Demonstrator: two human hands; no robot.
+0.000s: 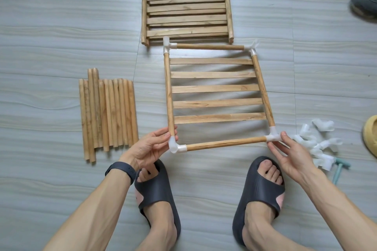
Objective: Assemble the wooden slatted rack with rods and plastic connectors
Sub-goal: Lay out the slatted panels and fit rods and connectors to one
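Note:
A wooden slatted panel [216, 89] lies in front of me, framed by rods joined at all its corners with white plastic connectors. My left hand [146, 147] grips the near left connector [175, 147]. The fingertips of my right hand [289, 153] pinch the near right connector [272, 136]. A rod [225, 143] spans between these two connectors. Further back lie stacked slatted panels [186, 9]. A bundle of loose rods [107, 115] lies to the left. A pile of white connectors [318, 142] sits to the right.
My two feet in dark slippers [259, 195] rest on the grey tiled floor just below the panel. A pale green tool [339, 169] lies beside the connector pile. A yellow slipper [370, 134] and another person's shoe [365, 2] are at the right edge.

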